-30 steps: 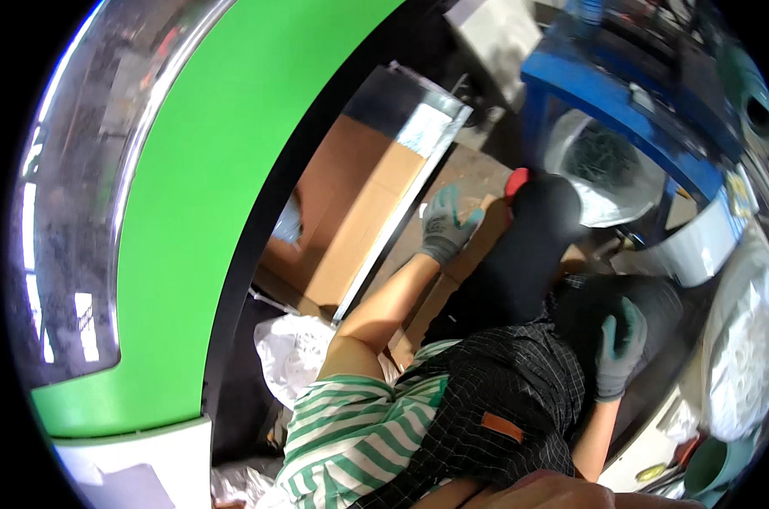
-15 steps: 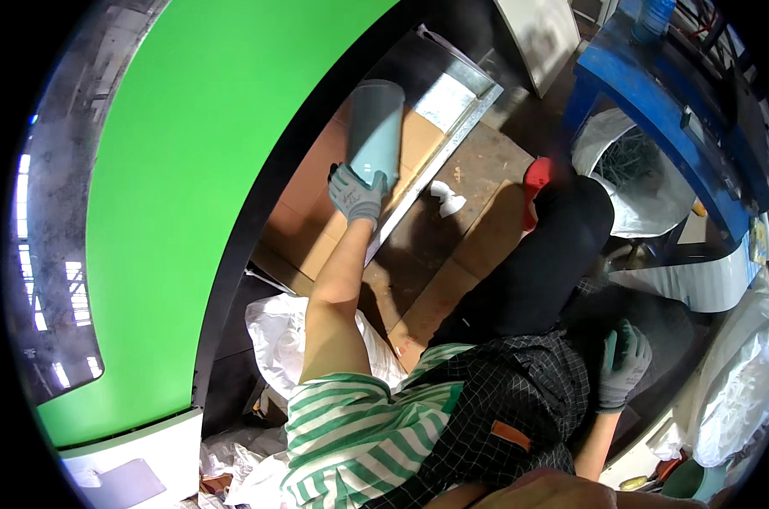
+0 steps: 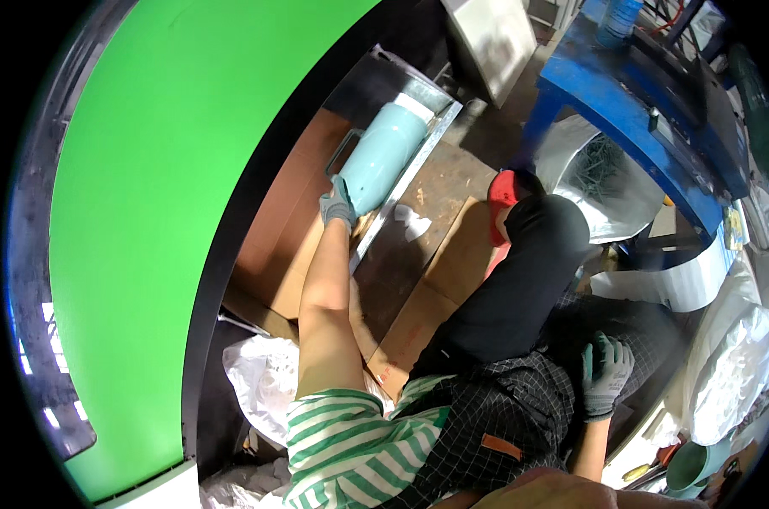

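Observation:
My left hand (image 3: 338, 204), in a grey glove, is stretched forward and closed on the near end of a pale blue cylinder (image 3: 384, 157). The cylinder lies tilted along a shiny metal tray (image 3: 401, 191) on brown cardboard (image 3: 291, 229). A thin metal handle (image 3: 342, 148) shows at the cylinder's left side. My right hand (image 3: 606, 373), also gloved, rests by my right thigh on dark checked cloth (image 3: 520, 399) with fingers spread, holding nothing. My black-trousered leg (image 3: 520, 288) extends forward, ending in a red shoe (image 3: 503, 191).
A large curved green panel (image 3: 172, 212) fills the left. A blue metal bench (image 3: 639, 102) stands at upper right with a shiny curved metal sheet (image 3: 613, 178) under it. White plastic bags (image 3: 257, 382) lie near my left side and more bags (image 3: 732, 373) at right. A white scrap (image 3: 414, 222) is on the floor.
My left hand moved from the cardboard by my knee leftward onto the pale blue cylinder and now grips its near end. My right hand stayed low by my thigh.

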{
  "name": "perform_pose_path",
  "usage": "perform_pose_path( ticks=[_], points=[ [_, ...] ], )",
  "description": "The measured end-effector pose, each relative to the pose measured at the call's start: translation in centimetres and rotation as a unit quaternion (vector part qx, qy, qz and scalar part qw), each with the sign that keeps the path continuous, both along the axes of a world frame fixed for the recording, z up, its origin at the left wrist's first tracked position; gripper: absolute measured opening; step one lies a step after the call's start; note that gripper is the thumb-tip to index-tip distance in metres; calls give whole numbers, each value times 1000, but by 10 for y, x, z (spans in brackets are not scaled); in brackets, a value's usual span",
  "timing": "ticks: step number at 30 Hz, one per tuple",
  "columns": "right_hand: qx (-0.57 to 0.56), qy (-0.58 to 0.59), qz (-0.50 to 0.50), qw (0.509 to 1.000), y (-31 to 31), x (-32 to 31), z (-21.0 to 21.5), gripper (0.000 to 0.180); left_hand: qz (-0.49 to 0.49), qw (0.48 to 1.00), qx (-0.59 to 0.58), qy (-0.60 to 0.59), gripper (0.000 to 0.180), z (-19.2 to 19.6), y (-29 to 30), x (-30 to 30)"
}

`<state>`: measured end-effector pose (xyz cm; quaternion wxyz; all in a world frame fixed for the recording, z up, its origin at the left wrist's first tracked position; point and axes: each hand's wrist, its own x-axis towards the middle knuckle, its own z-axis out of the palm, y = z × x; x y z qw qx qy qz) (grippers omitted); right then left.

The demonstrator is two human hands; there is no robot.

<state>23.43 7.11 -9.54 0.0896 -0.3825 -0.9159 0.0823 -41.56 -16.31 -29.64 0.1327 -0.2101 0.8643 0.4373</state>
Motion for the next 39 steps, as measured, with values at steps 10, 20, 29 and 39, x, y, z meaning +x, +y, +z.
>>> perform_pose_path(
  ticks=[10,20,29,39],
  points=[
    [4,-10,-17,1000,10,2,14,29,27,996,63,64,98,9,42,-2],
    [-12,87,-23,996,12,-7,19,28,-280,838,-241,402,44,79,72,42],
    [-429,495,-64,753,1,-83,30,83,-381,809,298,334,20,255,115,235],
    [-850,498,-109,133,-42,-22,54,95,-767,440,461,79,56,283,178,370]
  ],
)
